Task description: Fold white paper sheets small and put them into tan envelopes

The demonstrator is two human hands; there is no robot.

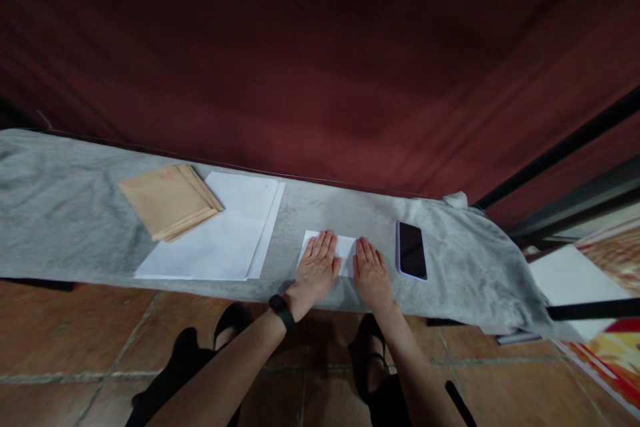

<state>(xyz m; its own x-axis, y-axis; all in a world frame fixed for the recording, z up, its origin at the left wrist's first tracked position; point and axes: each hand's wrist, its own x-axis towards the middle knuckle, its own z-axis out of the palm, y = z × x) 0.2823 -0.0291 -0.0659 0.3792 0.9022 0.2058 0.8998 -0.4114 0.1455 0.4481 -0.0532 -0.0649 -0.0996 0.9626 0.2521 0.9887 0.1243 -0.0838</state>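
Observation:
A small folded white paper (345, 245) lies on the grey cloth-covered table (75, 227). My left hand (316, 270) lies flat on its left part, fingers stretched out and together. My right hand (371, 273) lies flat on its right part, fingers also straight. Both palms press down on the paper; neither hand grips anything. A black band sits on my left wrist.
A stack of white sheets (220, 240) lies to the left, with several brown envelopes (167, 200) on its far left corner. A dark phone (411, 250) lies just right of my right hand. Dark red curtain hangs behind the table; tiled floor below.

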